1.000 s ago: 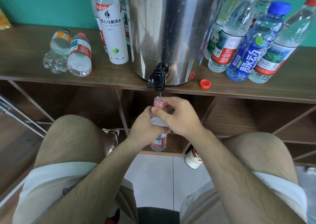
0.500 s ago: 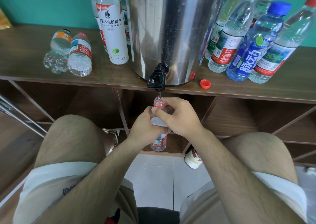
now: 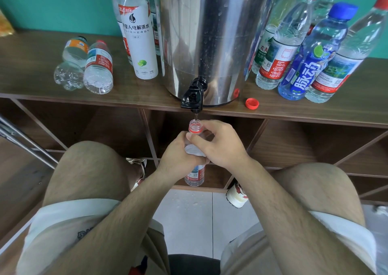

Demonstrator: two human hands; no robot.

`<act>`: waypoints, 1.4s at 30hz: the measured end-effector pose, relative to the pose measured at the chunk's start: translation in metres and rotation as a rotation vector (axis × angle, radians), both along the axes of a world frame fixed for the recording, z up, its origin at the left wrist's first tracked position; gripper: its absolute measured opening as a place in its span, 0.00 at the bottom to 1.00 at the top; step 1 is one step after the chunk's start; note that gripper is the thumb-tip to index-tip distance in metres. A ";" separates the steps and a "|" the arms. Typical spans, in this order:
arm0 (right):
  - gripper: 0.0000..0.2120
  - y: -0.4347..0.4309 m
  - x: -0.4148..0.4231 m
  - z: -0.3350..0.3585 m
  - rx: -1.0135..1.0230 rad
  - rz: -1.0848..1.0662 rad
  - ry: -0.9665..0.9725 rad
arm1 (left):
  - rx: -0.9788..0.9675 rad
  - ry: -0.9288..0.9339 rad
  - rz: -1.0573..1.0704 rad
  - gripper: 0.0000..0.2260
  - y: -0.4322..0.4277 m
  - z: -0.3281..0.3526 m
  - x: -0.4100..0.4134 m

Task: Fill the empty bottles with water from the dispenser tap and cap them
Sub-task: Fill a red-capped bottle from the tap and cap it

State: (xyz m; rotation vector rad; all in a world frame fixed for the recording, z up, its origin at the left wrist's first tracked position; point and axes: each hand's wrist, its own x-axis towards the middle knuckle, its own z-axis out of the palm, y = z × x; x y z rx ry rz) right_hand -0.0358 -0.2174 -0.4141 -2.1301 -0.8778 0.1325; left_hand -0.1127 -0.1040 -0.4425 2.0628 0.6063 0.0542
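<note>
Left hand (image 3: 178, 155) is wrapped round the middle of the small bottle (image 3: 194, 175), fingers curled about its body. I have the right hand (image 3: 220, 146) gripping the same bottle just above, thumb laid across the shoulder below the red neck ring. The bottle stands upright in front of the shelf unit, uncapped, its mouth directly under the black tap (image 3: 192, 97) and just apart from it. I see a thin stream of water (image 3: 195, 117) running from the spout into the mouth. How full it is I cannot tell, since both hands cover most of it.

The tap juts from the foot of the steel dispenser (image 3: 210, 33), which stands on the wooden shelf top (image 3: 31, 69). A loose red cap (image 3: 252, 103) lies on the wood just right of the dispenser's base. Further right I count a cluster of upright capped bottles, among them a blue-labelled bottle (image 3: 312, 58) between two red-capped ones. Left of the dispenser stands a tall white bottle (image 3: 139, 39), and well beyond it two small bottles (image 3: 98, 67) lie on their sides, touching. Below, bare knees frame the wet floor tiles (image 3: 189, 222).
</note>
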 end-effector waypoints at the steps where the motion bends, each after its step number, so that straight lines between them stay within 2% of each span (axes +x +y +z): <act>1: 0.16 0.000 0.000 0.000 0.001 0.001 0.003 | -0.001 0.000 0.000 0.31 0.000 0.000 0.000; 42: 0.14 -0.001 0.002 -0.003 0.020 0.019 -0.004 | -0.023 -0.001 -0.007 0.30 -0.002 0.008 -0.003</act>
